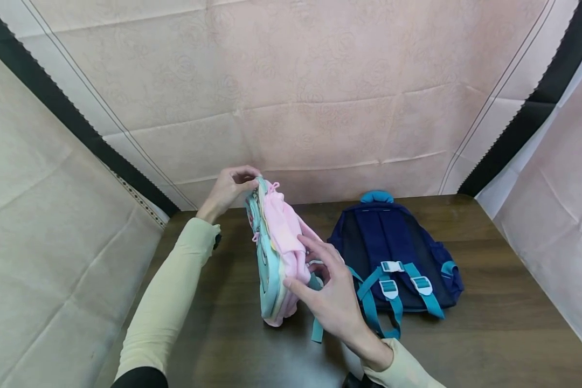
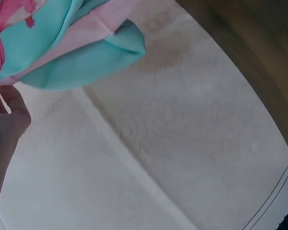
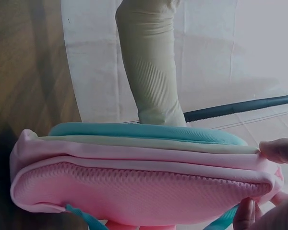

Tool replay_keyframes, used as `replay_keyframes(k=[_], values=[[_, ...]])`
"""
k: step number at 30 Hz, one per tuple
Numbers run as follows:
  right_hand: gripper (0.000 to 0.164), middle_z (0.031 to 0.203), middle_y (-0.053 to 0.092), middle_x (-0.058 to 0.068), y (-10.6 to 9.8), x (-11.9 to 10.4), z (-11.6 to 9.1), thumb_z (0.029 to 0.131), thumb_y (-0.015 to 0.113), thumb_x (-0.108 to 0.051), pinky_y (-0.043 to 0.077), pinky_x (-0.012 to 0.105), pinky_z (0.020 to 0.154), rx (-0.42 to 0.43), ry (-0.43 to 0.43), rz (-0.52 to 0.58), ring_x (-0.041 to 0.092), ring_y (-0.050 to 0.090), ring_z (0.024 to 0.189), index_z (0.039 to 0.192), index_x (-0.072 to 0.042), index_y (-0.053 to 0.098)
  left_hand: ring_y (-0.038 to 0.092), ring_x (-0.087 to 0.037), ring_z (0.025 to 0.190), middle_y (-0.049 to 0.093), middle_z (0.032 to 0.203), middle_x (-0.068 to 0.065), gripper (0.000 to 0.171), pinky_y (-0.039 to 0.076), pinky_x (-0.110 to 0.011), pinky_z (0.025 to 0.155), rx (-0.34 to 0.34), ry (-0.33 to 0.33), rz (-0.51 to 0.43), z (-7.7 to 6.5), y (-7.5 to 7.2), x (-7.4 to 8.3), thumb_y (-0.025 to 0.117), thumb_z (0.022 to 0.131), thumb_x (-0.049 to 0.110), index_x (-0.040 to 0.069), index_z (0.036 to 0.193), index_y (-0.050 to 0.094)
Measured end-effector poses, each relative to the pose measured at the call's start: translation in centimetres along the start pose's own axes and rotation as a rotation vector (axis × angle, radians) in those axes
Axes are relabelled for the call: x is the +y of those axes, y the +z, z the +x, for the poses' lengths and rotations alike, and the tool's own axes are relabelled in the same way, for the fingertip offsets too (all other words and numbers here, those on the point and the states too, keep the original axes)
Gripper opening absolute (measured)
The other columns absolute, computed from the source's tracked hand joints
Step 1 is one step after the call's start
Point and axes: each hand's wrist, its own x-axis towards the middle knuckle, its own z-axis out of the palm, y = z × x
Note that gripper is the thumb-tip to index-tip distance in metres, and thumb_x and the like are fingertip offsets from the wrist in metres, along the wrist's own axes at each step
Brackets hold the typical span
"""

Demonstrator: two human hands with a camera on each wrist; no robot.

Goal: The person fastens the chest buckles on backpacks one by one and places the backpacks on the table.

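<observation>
A small pink and teal backpack (image 1: pixel 286 237) stands upright on the table, its narrow pink side turned toward me. At its top corner, my left hand (image 1: pixel 230 188) pinches the teal edge. The left wrist view shows the left fingers (image 2: pixel 14 103) at the lower edge of the teal and pink fabric (image 2: pixel 86 62). My right hand (image 1: pixel 332 291) holds the near side of the bag between its thumb and curved fingers. In the right wrist view the right thumb (image 3: pixel 278 149) lies on the upper edge, close to a pink mesh side pocket (image 3: pixel 139 191).
A navy backpack (image 1: pixel 364 231) with teal straps (image 1: pixel 368 291) and white buckles lies on the wooden table (image 1: pixel 494 302), right of the pink bag. Pale fabric walls (image 1: pixel 315 108) enclose the table at the back and sides.
</observation>
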Motion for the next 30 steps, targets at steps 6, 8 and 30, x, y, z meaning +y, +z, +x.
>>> replay_keyframes(k=[6, 8, 30], values=[[0.072, 0.143, 0.064, 0.011, 0.2, 0.2, -0.2, 0.088, 0.088, -0.013, 0.058, 0.030, 0.096, -0.033, 0.012, 0.027, 0.025, 0.062, 0.117, 0.155, -0.017, 0.061, 0.065, -0.012, 0.113, 0.078, 0.111, 0.005, 0.022, 0.044, -0.038, 0.113, -0.063, -0.021, 0.022, -0.4, -1.0, 0.9, 0.065, 0.104, 0.018, 0.007, 0.115, 0.080], [0.073, 0.146, 0.063, 0.011, 0.3, 0.3, -0.2, 0.089, 0.087, -0.013, 0.058, 0.031, 0.097, -0.048, 0.009, 0.040, 0.025, 0.062, 0.118, 0.156, -0.017, 0.060, 0.064, -0.013, 0.119, 0.079, 0.114, 0.003, 0.027, 0.039, -0.043, 0.120, -0.073, -0.031, 0.067, -0.5, -1.2, 1.3, 0.062, 0.105, 0.023, 0.006, 0.116, 0.080], [0.066, 0.141, 0.069, 0.011, 2.4, 1.7, -1.0, 0.089, 0.091, -0.016, 0.060, 0.035, 0.108, -0.043, 0.183, 0.154, 0.026, 0.068, 0.119, 0.149, -0.010, 0.065, 0.060, -0.034, 0.138, 0.071, 0.144, -0.015, 0.040, 0.042, -0.061, 0.123, -0.216, -0.195, 0.455, -0.2, -2.0, 4.6, 0.063, 0.108, 0.037, 0.009, 0.135, 0.076]])
